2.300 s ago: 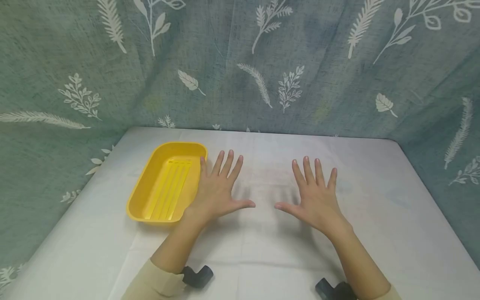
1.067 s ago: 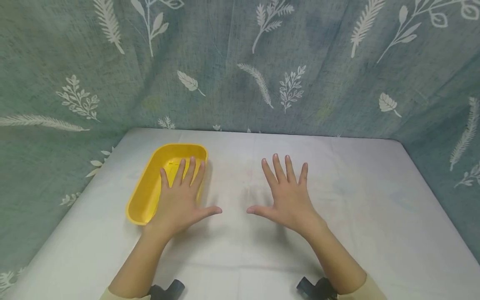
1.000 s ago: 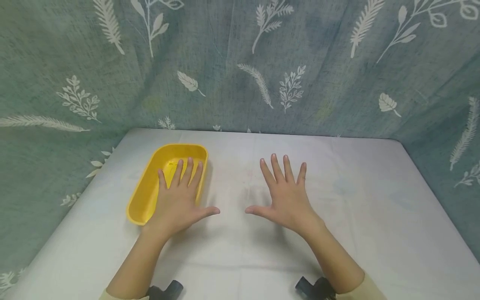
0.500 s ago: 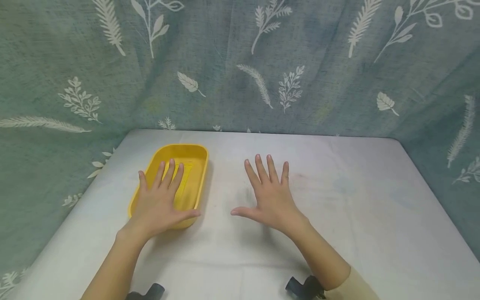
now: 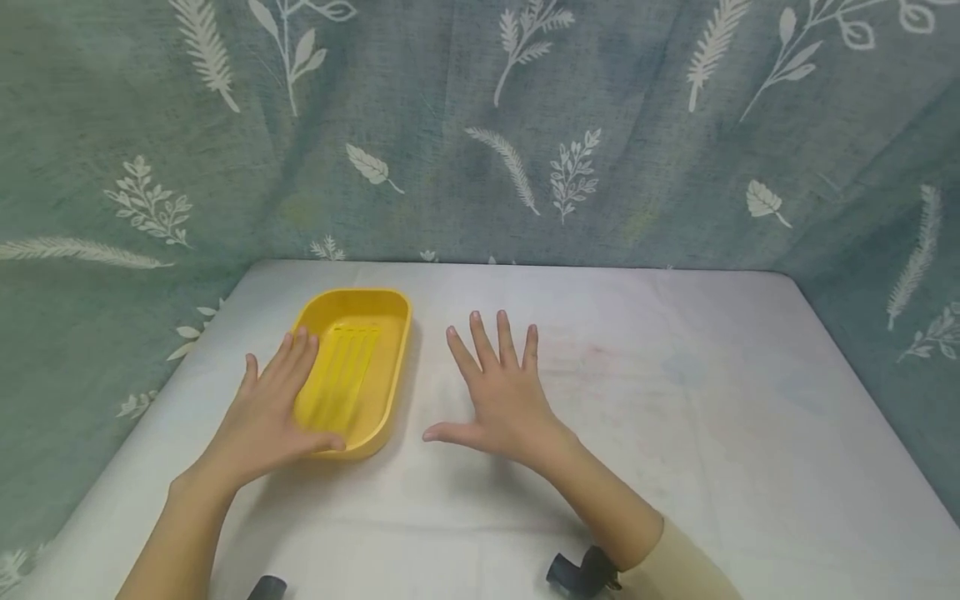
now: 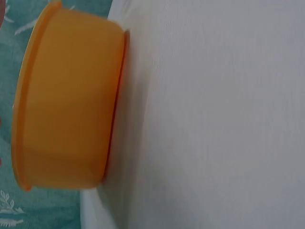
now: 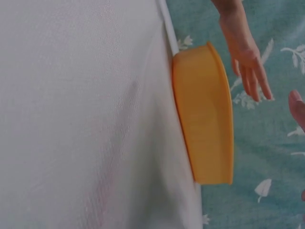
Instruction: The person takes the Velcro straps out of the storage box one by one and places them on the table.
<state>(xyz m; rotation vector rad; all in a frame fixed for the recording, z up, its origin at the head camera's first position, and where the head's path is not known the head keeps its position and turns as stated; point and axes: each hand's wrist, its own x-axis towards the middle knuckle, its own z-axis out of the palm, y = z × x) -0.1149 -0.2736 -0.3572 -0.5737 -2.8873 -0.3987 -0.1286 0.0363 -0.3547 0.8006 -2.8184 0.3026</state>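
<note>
On the left part of the white table (image 5: 675, 467), the yellow tray (image 5: 352, 375) is standing upright, looking light, stiff and perhaps slightly slippery. The left hand (image 5: 258, 421), near its left side, and the right hand (image 5: 506, 408) are hovering outspread, grasping nothing; along the long sides, the rim (image 5: 360, 291) is probably offering the surest hold.

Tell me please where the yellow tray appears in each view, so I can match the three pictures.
Head: the yellow tray is left of centre, partly covered by the left hand.
Left wrist: the yellow tray is on the left, side-on, looking more orange.
Right wrist: the yellow tray is right of centre, also side-on.
Shared landmark: the leaf-patterned cloth shows beyond it in all three views.
</note>
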